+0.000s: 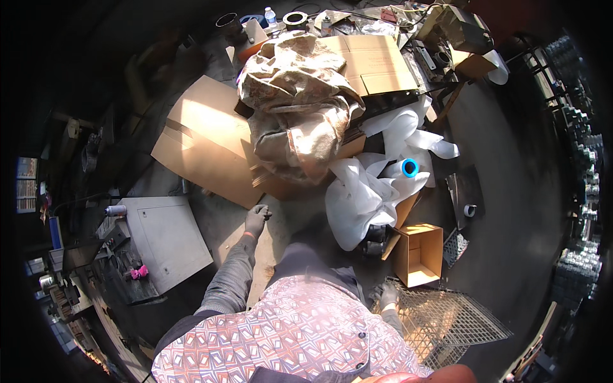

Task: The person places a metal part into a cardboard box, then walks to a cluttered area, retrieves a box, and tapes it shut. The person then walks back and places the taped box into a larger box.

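My left hand [257,218], in a dark grey work glove, hangs in front of me with its fingers curled in. Nothing shows sticking out of it. Its knuckles are close to the lower corner of a large flat cardboard sheet [211,150]; whether they touch I cannot tell. Low at my right side is my right hand [387,295], also gloved, beside a wire mesh basket [440,319]. Its fingers are small and blurred. Ahead of me, a crumpled camouflage-patterned cloth [297,108] lies heaped over cardboard.
White foam wrap [361,204] spills around a roll with a blue-ringed core [410,168]. An open cardboard box [418,255] stands at right. A grey cabinet [166,242] is at left. Behind the cloth, a cluttered bench holds a flattened carton [373,60] and a water bottle [271,16].
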Motion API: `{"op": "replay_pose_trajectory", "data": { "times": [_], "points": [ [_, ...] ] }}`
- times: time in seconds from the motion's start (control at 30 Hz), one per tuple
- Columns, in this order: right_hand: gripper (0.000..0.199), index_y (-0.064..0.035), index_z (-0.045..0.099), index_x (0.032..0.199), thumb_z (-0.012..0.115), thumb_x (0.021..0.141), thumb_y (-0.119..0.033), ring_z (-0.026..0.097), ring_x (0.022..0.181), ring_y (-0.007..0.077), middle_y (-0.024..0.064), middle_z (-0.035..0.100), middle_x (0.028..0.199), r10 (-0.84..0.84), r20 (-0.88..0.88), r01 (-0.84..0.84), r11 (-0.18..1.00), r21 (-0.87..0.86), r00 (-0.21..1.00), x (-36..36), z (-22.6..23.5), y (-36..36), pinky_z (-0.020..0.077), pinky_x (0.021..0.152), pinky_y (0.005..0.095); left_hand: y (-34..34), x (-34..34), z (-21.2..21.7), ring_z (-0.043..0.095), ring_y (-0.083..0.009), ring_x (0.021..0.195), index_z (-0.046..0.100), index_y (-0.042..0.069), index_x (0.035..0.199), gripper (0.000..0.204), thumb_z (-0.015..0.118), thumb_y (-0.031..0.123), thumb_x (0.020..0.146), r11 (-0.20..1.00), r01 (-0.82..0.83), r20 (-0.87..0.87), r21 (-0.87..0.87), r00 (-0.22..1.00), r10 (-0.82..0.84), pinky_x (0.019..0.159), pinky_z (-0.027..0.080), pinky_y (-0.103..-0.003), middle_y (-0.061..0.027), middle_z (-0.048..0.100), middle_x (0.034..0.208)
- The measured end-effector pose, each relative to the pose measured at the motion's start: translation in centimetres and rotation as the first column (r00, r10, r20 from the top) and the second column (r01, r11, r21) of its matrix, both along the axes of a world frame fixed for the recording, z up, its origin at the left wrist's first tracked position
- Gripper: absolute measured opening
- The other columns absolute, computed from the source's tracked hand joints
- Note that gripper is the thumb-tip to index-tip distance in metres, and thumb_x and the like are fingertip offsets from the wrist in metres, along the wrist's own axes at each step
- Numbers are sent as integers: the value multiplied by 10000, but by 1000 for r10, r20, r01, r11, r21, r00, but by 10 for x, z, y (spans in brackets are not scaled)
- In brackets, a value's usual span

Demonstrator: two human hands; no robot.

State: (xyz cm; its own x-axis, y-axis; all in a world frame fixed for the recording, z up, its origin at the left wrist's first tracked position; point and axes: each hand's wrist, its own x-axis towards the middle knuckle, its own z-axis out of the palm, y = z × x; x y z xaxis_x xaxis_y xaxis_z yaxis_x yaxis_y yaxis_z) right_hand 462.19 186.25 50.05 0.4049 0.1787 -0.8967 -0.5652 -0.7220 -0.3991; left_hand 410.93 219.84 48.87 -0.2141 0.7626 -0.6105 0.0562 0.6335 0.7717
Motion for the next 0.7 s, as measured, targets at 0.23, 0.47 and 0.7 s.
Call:
{"op": "replay_pose_trajectory", "data": {
  "times": [0.23, 0.47, 0.7],
  "points": [
    [334, -59, 552, 1364, 560, 1050, -173, 714, 998, 302, 157, 681, 1247, 33, 44, -36, 997, 63, 998, -28, 8, 42, 602, 843, 435, 4, 14, 16, 690, -143, 797, 719, -6, 1149, 266, 662, 218, 1018, 945, 297, -156, -133, 936, -316, 753, 550, -303, -79, 765, 935],
    [283, -44, 597, 1264, 604, 1018, -183, 739, 896, 290, 197, 721, 1107, -145, 42, 140, 986, 94, 989, -44, -17, -1, 607, 755, 434, 16, 54, 28, 652, -127, 719, 727, -6, 1073, 196, 664, 173, 1025, 893, 449, 34, 20, 893, -449, 666, 529, -270, -69, 735, 878],
    [138, -17, 665, 988, 578, 986, -124, 644, 469, 237, 184, 741, 731, -249, 195, 275, 954, -119, 949, -71, -4, -43, 495, 426, 353, 110, 167, 121, 671, -118, 632, 726, 23, 1069, 224, 613, 216, 1064, 672, 690, -143, 269, 718, -681, 539, 487, -252, -66, 739, 830]
  ]
}}
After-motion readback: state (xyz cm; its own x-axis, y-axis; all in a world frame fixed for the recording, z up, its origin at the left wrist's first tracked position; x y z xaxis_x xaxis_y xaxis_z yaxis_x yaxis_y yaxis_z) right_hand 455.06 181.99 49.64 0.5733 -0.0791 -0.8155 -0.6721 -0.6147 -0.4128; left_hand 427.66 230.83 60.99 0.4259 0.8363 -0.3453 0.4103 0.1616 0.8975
